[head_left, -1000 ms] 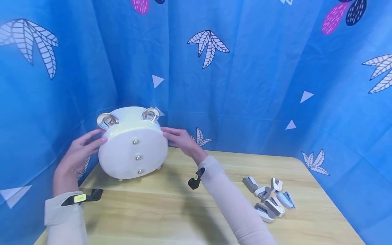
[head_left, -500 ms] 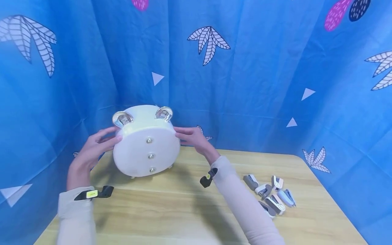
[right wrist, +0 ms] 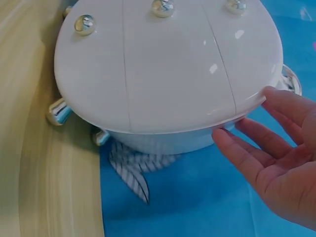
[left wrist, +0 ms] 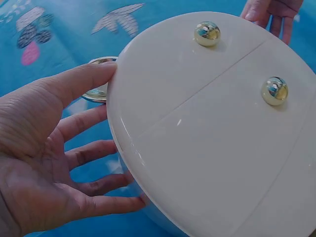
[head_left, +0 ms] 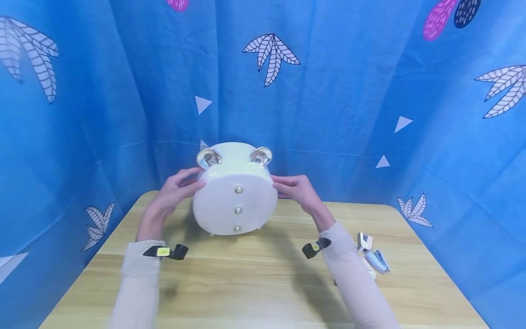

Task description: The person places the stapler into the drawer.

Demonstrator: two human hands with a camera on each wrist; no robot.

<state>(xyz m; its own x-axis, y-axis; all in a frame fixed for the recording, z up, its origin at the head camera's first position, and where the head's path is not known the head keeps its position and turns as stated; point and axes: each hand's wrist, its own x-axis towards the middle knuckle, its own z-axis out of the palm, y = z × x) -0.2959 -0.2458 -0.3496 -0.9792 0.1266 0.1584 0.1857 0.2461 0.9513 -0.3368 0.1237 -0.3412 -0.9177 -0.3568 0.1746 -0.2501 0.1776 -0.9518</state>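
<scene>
A white oval mini drawer cabinet (head_left: 222,205) stands at the back of the wooden table, front toward me. It has golden ears (head_left: 208,158) on top, three golden knobs and small golden feet. My left hand (head_left: 170,196) touches its left side, the thumb on the front rim and the nearly straight fingers along the side wall, as the left wrist view shows. On the opposite side, my right hand (head_left: 302,194) touches the cabinet likewise, with fingers extended in the right wrist view. Whether the feet rest on the table or hover slightly is hard to tell.
A light blue mini stapler (head_left: 377,262) and a white one (head_left: 364,242) lie on the table's right part, others partly hidden by my right sleeve (head_left: 357,278). A blue patterned curtain (head_left: 328,114) hangs behind the wooden table (head_left: 246,283) and along its sides.
Both hands and the cabinet between them have moved right, from the table's back left toward its middle. The cabinet now looks more level. My right sleeve covers more of the staplers.
</scene>
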